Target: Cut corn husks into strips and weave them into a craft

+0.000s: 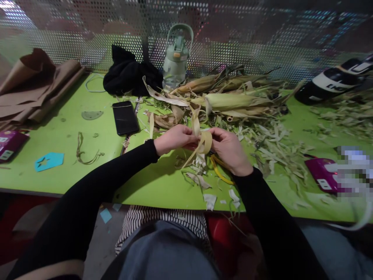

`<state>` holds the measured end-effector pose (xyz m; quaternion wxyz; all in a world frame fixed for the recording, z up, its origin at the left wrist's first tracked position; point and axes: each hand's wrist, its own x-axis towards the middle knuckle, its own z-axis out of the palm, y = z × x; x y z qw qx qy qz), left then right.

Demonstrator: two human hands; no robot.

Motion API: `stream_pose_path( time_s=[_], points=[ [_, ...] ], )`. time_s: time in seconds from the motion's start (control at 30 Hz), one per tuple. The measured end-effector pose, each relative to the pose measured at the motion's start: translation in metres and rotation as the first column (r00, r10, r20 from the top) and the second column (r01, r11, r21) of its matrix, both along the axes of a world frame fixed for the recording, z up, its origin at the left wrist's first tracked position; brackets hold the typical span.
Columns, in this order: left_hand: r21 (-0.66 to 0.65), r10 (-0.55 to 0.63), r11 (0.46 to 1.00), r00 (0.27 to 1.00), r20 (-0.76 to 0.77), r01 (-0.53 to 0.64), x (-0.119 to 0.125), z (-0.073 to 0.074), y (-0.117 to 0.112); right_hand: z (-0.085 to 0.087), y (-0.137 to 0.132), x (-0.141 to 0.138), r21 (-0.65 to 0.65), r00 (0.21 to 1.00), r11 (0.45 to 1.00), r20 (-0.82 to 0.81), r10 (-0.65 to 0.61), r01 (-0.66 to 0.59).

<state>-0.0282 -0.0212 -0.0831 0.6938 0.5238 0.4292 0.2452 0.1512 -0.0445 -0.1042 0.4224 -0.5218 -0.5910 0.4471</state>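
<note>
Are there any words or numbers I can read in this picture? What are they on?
None can be read.
Black and white shoe: pale letters on its side, too blurred.
Purple box on the left: white label patches, too small.
Purple box on the right: white label patch, too small.
Phone: dark screen, no text.
Blue card: only a star-shaped cut-out.
</note>
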Motion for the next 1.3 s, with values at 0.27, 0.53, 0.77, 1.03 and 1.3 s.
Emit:
stream_pose_path(
  time_s=[0.27, 0.53, 0.77, 1.03, 1.3],
  points=[
    [0.105, -0.040, 0.994, 0.998, -0.043, 0.044, -0.0006, -0.0016, -0.0005, -0.0026, 0.0015, 0.0006, 0.002, 1.000, 1.000, 0.015, -0.016, 0.016],
    [0.124, -0.021, 0.992, 0.999, -0.029, 0.024, 0.0021, -0.0017, -0.0045, -0.0028, 0.0022, -0.0024, -0.115, 0.993, 0.993, -0.116, -0.028, 0.014],
    [0.051, 0.162, 0.983, 0.969, 0.189, -0.174, 0.0013, 0.0010, 0.0010, -0.0005, 0.0003, -0.0045, -0.095, 0.998, 0.994, 0.002, 0.062, -0.062],
    [0.018, 0.209, 0.975, 0.948, 0.241, -0.219, 0.0023, 0.0016, 0.0003, -0.0001, -0.0005, -0.0017, -0.064, 0.978, 0.985, 0.125, 0.168, -0.161],
    [-0.027, 0.172, 0.985, 0.930, 0.325, -0.172, -0.0029, 0.0062, 0.0026, -0.0018, -0.0018, -0.0034, -0.223, 0.978, 0.953, -0.087, 0.191, -0.206]
  ],
)
